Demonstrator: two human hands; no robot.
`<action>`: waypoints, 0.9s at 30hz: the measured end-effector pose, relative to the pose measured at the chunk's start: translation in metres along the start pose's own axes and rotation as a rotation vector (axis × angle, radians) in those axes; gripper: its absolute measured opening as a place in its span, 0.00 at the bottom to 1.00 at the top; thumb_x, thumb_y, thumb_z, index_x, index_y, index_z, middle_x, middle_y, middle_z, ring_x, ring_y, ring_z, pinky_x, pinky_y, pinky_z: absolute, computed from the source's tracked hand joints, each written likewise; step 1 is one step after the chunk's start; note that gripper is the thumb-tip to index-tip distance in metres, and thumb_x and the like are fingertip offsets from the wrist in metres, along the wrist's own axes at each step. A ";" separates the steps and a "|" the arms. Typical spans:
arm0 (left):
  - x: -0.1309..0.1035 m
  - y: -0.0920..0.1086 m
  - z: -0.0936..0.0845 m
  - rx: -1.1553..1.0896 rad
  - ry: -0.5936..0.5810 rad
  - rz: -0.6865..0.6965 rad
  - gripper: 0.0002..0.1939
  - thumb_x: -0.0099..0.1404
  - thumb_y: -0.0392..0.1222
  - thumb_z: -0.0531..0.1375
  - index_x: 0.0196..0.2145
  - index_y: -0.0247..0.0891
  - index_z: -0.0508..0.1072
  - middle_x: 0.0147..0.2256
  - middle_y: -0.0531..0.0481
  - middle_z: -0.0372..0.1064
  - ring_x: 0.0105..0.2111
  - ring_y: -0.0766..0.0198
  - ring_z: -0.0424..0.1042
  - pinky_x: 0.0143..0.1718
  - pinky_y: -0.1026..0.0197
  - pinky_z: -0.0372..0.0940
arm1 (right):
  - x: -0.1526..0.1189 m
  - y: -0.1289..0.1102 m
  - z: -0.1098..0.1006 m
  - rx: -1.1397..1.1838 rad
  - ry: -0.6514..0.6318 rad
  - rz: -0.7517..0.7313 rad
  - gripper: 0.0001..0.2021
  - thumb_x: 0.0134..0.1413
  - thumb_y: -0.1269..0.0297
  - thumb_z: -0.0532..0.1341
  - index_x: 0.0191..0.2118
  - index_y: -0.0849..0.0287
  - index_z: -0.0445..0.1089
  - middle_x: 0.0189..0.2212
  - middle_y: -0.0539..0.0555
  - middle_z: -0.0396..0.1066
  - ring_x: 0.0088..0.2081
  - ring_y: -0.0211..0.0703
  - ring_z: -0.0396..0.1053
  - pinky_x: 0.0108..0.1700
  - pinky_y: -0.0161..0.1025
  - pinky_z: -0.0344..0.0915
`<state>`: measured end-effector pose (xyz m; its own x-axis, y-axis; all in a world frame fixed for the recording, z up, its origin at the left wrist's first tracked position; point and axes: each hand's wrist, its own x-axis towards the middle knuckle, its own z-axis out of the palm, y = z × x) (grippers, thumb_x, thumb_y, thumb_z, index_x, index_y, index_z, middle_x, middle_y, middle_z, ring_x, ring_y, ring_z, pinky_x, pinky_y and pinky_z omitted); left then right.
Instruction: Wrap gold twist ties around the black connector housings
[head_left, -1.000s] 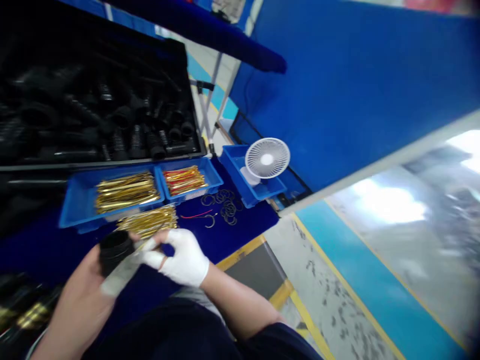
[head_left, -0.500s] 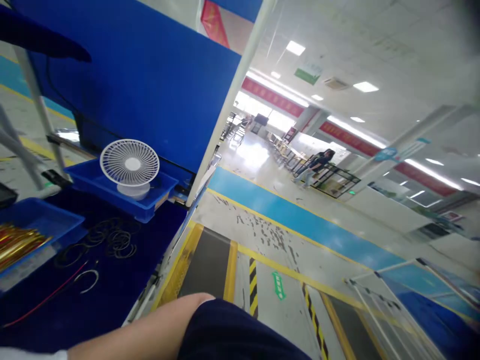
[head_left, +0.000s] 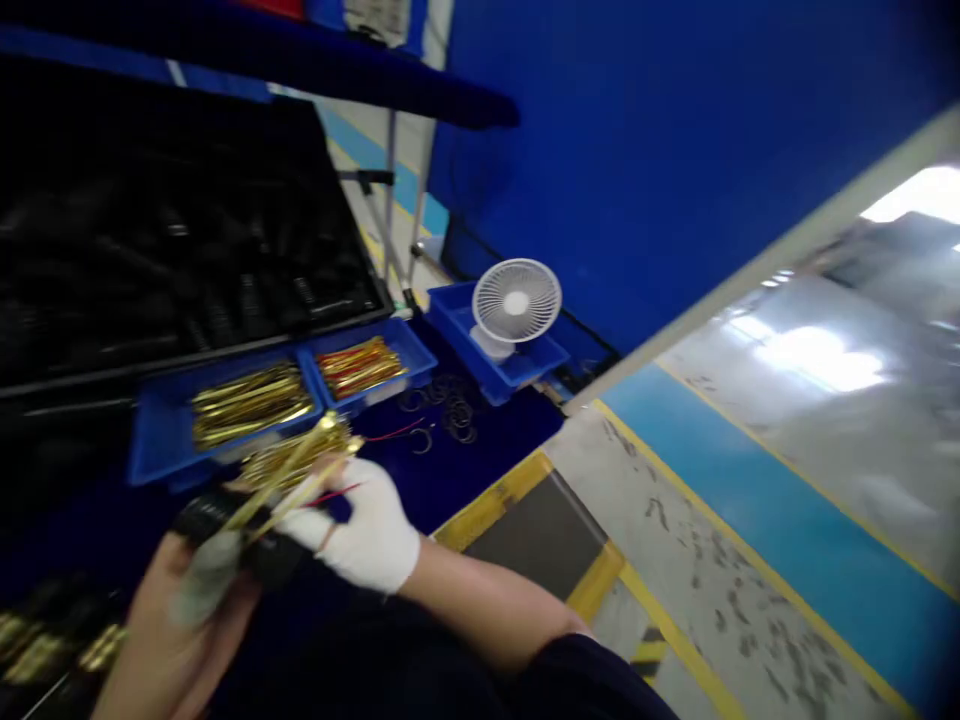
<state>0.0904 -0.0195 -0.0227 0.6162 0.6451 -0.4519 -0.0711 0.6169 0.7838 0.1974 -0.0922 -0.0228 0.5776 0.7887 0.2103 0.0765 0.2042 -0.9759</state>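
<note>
Head view, looking down over a work desk (head_left: 465,470) covered in dark blue cloth. The left hand (head_left: 176,625), bare apart from a pale covering on one finger, is curling its grip around a black ribbed tube piece (head_left: 225,520), which is lying across the fingers just above the near edge of the desk. The right hand (head_left: 360,535), wearing a white glove, is pinching its grip closed on thin gold strips (head_left: 289,480) that are angling up and to the right from the black piece; a red strand is showing beside the gloved fingertips. Motion blur is hiding how the strips are meeting the black piece.

Just beyond the hands, a loose heap of gold strips (head_left: 296,455) is lying on the cloth. Behind it, two blue trays are standing side by side: the left tray (head_left: 161,445) is holding plain gold strips, the right tray (head_left: 409,355) gold and red ones. A large black case (head_left: 180,250) of dark parts is standing behind them. Dark wire rings (head_left: 450,410) are scattered on the cloth near a third blue tray (head_left: 469,345), which is carrying a small white fan (head_left: 516,302). A blue partition wall (head_left: 660,150) is rising behind.
</note>
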 end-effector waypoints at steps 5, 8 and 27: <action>-0.019 0.007 -0.022 -0.023 -0.112 0.063 0.29 0.54 0.43 0.74 0.53 0.43 0.76 0.51 0.42 0.76 0.48 0.48 0.76 0.43 0.56 0.74 | 0.000 0.002 -0.004 -0.002 0.050 -0.021 0.08 0.57 0.59 0.64 0.31 0.56 0.68 0.31 0.51 0.74 0.34 0.43 0.73 0.42 0.41 0.72; -0.013 0.009 -0.018 -0.094 -0.194 0.020 0.25 0.63 0.47 0.68 0.57 0.43 0.74 0.55 0.40 0.73 0.48 0.49 0.76 0.45 0.52 0.73 | 0.000 -0.003 -0.007 -0.296 -0.021 -0.174 0.03 0.58 0.67 0.60 0.32 0.55 0.69 0.32 0.52 0.74 0.35 0.43 0.72 0.42 0.40 0.70; 0.003 -0.022 -0.040 0.087 -0.203 -0.073 0.19 0.51 0.46 0.75 0.38 0.34 0.80 0.35 0.44 0.78 0.34 0.56 0.77 0.39 0.57 0.71 | -0.020 0.020 -0.032 -0.496 -0.365 -0.211 0.08 0.62 0.62 0.61 0.32 0.57 0.70 0.29 0.51 0.73 0.31 0.40 0.70 0.37 0.37 0.64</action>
<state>0.0620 -0.0132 -0.0581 0.7627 0.4912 -0.4207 0.0415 0.6120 0.7898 0.2137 -0.1222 -0.0478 0.2025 0.9250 0.3215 0.5745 0.1537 -0.8039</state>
